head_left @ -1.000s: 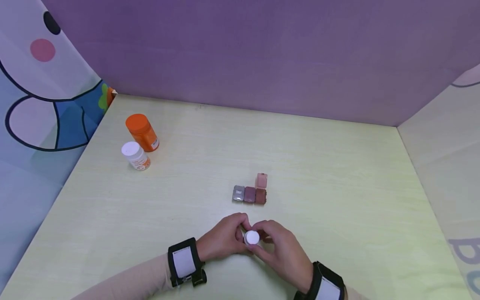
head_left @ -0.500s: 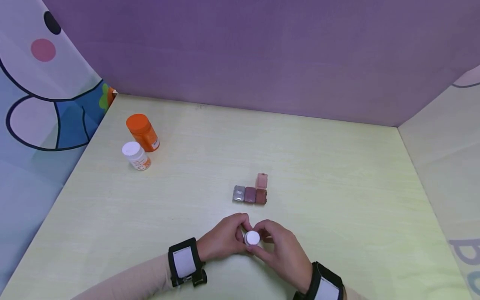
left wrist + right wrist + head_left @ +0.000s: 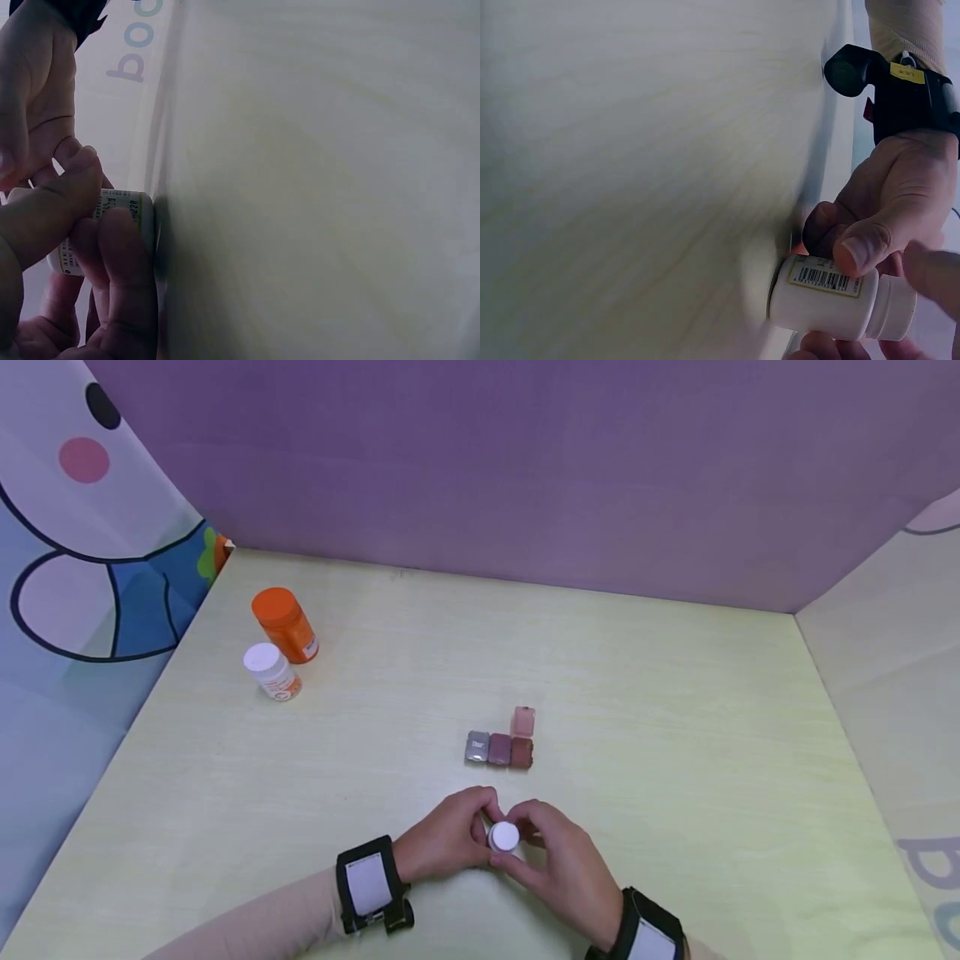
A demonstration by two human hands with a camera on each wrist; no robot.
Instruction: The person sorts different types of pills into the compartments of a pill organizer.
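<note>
A small white pill bottle [image 3: 503, 837] with a white screw cap [image 3: 897, 308] stands upright at the front of the table. My left hand [image 3: 450, 833] grips its body, the thumb lying beside the barcode label in the right wrist view. From the other side my right hand [image 3: 562, 864] holds the cap between thumb and fingers. Part of the printed label [image 3: 120, 206] shows between fingers in the left wrist view; the rest of the bottle's body is covered by the hands.
Beyond the hands lie several small wrapped squares: a grey one [image 3: 477, 747], a purple one [image 3: 499, 749], a brown one [image 3: 522, 752] and a pink one [image 3: 523, 721]. An orange bottle [image 3: 285, 625] and another white bottle [image 3: 272, 672] stand at the left. A purple panel [image 3: 510, 477] borders the back.
My right thumb has slid slightly left along the near side of the cap, and the right wrist has shifted a little. The left hand and the bottle stay in place.
</note>
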